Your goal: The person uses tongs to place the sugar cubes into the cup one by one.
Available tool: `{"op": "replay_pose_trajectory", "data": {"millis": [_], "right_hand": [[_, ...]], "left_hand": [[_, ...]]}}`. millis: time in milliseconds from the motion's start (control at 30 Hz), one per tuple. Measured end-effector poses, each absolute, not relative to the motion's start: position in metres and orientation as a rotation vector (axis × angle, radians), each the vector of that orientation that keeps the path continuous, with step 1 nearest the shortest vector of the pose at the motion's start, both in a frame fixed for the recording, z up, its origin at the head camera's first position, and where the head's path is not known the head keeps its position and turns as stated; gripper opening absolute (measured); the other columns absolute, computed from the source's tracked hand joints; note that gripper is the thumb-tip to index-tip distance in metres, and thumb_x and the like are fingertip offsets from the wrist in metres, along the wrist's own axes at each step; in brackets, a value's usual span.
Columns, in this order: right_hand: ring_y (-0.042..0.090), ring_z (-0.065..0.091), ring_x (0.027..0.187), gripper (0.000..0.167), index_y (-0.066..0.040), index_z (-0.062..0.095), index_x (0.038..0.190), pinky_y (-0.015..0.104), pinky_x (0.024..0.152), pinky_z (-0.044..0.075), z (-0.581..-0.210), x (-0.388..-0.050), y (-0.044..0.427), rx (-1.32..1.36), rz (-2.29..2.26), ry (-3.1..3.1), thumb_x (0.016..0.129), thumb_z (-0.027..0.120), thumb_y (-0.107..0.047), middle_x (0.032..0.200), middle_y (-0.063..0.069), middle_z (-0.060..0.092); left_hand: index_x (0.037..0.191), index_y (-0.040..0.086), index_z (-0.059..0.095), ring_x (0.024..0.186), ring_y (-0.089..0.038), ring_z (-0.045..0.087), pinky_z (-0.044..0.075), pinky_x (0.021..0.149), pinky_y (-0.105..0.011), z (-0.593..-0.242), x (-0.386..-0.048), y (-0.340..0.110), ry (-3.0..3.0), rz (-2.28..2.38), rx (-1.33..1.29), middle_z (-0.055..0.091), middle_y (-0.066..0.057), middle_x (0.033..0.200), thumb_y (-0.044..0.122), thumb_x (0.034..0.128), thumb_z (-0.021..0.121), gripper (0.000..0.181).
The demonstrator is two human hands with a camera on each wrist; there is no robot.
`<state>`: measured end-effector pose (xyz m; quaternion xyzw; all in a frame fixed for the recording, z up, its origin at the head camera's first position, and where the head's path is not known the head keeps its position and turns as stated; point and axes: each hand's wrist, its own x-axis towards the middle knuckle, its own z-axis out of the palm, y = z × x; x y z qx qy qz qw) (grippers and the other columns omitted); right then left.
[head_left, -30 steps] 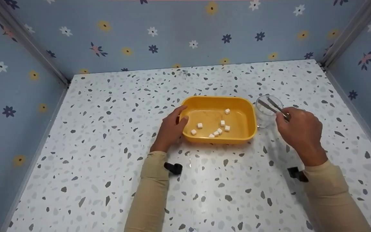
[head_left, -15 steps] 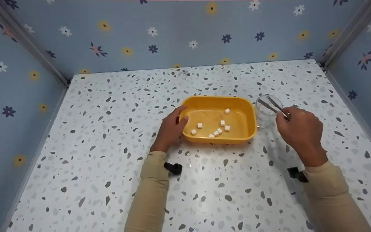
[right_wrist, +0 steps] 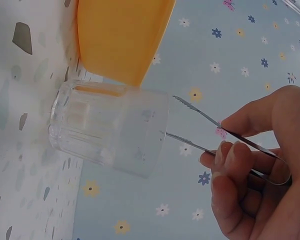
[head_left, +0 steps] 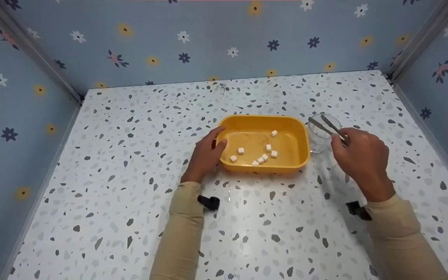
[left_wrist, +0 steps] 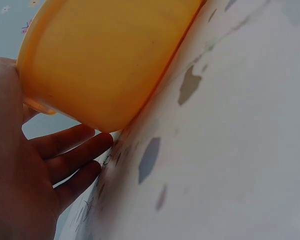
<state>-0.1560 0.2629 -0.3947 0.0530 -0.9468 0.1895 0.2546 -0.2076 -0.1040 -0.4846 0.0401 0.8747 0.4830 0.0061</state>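
My left hand point(head_left: 204, 155) holds the left end of a yellow rectangular tub point(head_left: 247, 169), thumb over the rim and fingers outside. Several small white cubes point(head_left: 268, 147) lie scattered on the tub's floor, some in a row by the near wall. A pair of small metal tongs point(right_wrist: 207, 116) is pinched in my right hand point(head_left: 364, 155). Their serrated tips stand apart with nothing between them, at the mouth of a clear glass point(right_wrist: 135, 135). The glass stands just right of the tub; a pale blocky shape shows faintly near its base in the right wrist view.
The white speckled tabletop point(head_left: 138, 155) spreads around the tub on all sides. Blue flowered panels point(head_left: 216, 31) close it in at the back, left and right. A dark camera mount point(head_left: 209, 202) juts from the left wrist, another point(head_left: 358, 210) from the right.
The tong tips have shifted slightly left over the glass, and the right hand has moved a little with them. The left hand, tub and cubes have stayed put.
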Motion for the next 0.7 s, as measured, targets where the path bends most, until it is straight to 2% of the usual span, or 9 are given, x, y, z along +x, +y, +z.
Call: {"op": "replay_pose_trajectory", "data": {"millis": [700], "right_hand": [[0.030,0.063,0.063,0.028,0.004,0.076,0.097,0.046,0.053,0.048,-0.399,-0.154,0.251,0.231,0.542,-2.555,0.093,0.066,-0.022,0.080,0.017,0.072]], "left_hand": [[0.149,0.031,0.047,0.107,-0.014,0.057,0.048,0.094,-0.033,-0.485,-0.207,-0.104,2.715,1.534,0.126,0.055,0.004,0.141,0.037,0.1022,0.051,0.048]]}}
